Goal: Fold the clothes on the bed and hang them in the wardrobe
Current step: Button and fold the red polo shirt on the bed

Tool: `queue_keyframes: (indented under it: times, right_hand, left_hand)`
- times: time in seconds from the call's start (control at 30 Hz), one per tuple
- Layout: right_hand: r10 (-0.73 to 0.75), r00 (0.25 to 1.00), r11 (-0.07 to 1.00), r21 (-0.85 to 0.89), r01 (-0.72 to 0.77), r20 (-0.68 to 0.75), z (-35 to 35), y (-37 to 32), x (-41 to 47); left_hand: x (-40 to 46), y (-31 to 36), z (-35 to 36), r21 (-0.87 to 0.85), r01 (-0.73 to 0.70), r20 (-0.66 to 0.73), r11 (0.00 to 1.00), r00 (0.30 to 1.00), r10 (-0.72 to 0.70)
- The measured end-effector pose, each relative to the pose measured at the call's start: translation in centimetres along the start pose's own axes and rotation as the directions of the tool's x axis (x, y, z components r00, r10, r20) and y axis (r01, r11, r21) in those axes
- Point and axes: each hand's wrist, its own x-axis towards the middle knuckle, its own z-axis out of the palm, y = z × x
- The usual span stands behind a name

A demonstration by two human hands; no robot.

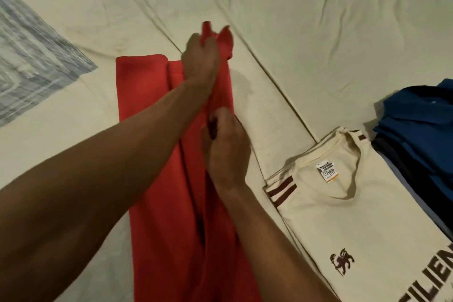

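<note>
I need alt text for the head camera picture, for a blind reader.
Two bare hands fold a red garment on a cream bed sheet: the left hand grips its far end, the right hand pinches its middle. A folded cream T-shirt lies right.

Hidden folds, cropped shirts, unreadable tag

Under the left hand (pixel 201 56) the gathered end of the red garment (pixel 152 154) is covered, and the right hand (pixel 225 147) hides the fold it pinches; the cloth runs off the bottom edge. Right of the right hand, the cream T-shirt (pixel 355 216) is cut by the frame, its chest lettering perhaps reading "ILIEN", its neck label (pixel 326 170) too small to read. Beyond it, the blue clothes (pixel 421 125) are cropped.
</note>
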Motion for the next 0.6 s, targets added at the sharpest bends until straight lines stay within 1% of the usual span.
queue_keyframes:
  times: [0.03, 0.07, 0.1, 0.13, 0.17, 0.2, 0.27, 0.3, 0.37, 0.43, 0.5, 0.57, 0.6]
  right_hand:
    - [-0.042, 0.996, 0.999, -0.022, 0.044, 0.075, 0.6, -0.3, -0.3]
    - [-0.066, 0.986, 0.996, -0.057, 0.076, 0.151, 1.3, -0.4, -0.5]
    - [-0.073, 0.972, 0.991, -0.092, 0.096, 0.223, 2.0, -0.4, -0.8]
    - [-0.073, 0.958, 0.987, -0.119, 0.109, 0.277, 2.7, -0.5, -1.1]
    - [-0.077, 0.952, 0.984, -0.13, 0.12, 0.298, 3.0, -0.7, -1.3]
    - [-0.091, 0.955, 0.984, -0.125, 0.13, 0.281, 3.3, -0.9, -1.3]
    - [-0.093, 0.978, 0.989, -0.096, 0.112, 0.187, 3.1, -1.2, -0.9]
    - [-0.055, 0.988, 0.994, -0.087, 0.068, 0.148, 2.8, -1.3, -0.3]
    - [0.07, 0.995, 0.995, -0.082, -0.064, 0.07, 2.0, -1.2, 1.8]
    - [0.241, 0.97, 0.969, -0.062, -0.239, 0.033, 1.6, -0.1, 5.1]
    - [0.389, 0.918, 0.921, -0.055, -0.386, 0.081, 2.0, 0.8, 8.9]
    - [0.492, 0.858, 0.871, -0.097, -0.482, 0.15, 2.7, 1.3, 11.9]
    - [0.529, 0.825, 0.848, -0.088, -0.522, 0.199, 3.0, 1.4, 13.2]
  left_hand:
    - [1.1, -1.2, -1.6, -0.029, 0.15, -0.061, 0.988, 0.987, -0.152]
    - [2.0, -2.4, -2.9, -0.074, 0.27, -0.06, 0.96, 0.96, -0.275]
    - [2.2, -3.1, -4.2, -0.114, 0.337, -0.024, 0.935, 0.94, -0.341]
    - [2.1, -3.7, -5.0, -0.119, 0.365, 0.012, 0.923, 0.93, -0.366]
    - [1.9, -3.9, -5.3, -0.099, 0.368, 0.052, 0.925, 0.93, -0.364]
    - [1.9, -3.9, -5.4, -0.062, 0.349, 0.081, 0.935, 0.936, -0.344]
    - [1.9, -3.4, -5.3, 0.02, 0.312, 0.101, 0.95, 0.945, -0.312]
    - [1.9, -3.1, -5.3, 0.05, 0.313, 0.092, 0.948, 0.944, -0.316]
    - [1.8, -2.8, -5.3, 0.037, 0.333, 0.085, 0.942, 0.938, -0.335]
    - [2.3, -3.2, -5.5, 0.008, 0.34, 0.072, 0.94, 0.938, -0.34]
    - [3.1, -3.5, -5.9, -0.039, 0.335, 0.056, 0.941, 0.941, -0.333]
    - [4.0, -3.8, -6.3, -0.086, 0.323, 0.076, 0.942, 0.945, -0.317]
    - [4.4, -4.1, -6.4, -0.093, 0.315, 0.097, 0.945, 0.947, -0.306]
